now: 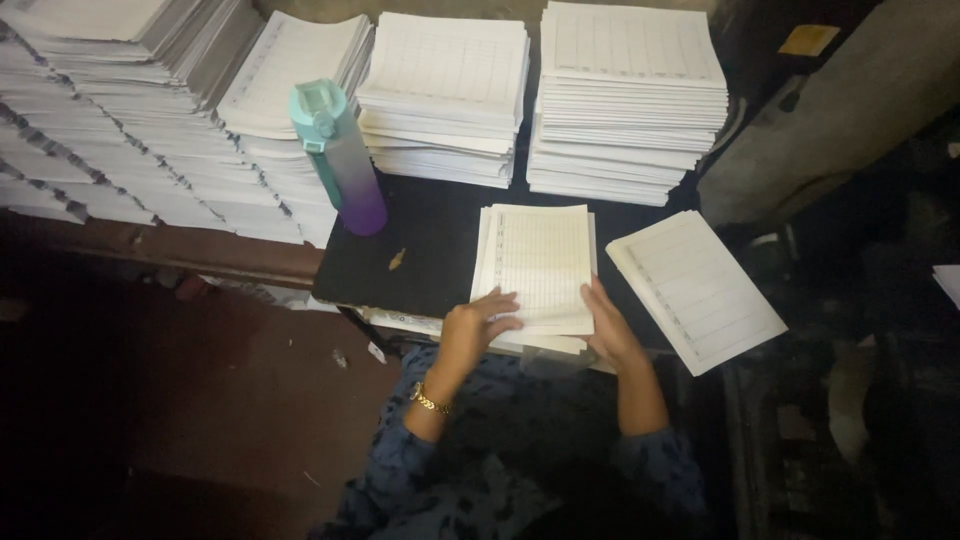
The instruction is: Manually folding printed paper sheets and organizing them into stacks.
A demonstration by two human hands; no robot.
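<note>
My left hand [478,325] and right hand [610,330] rest on the small pile of sheets [538,265]. Left of my fingers the black table top [430,240] is bare, so I can slide there. Farther that way a tall bottle [340,160] stands. Past my fingertips big paper stacks [625,100] make a wall. Just right lies another sheet pile [695,290].

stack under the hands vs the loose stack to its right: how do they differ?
The centre stack lies nearly square to the table edge; the right stack is turned at an angle. The left hand and right hand rest on the centre stack; the right stack is untouched. The right stack overhangs the black table. Both are thin piles of ruled white sheets.
</note>
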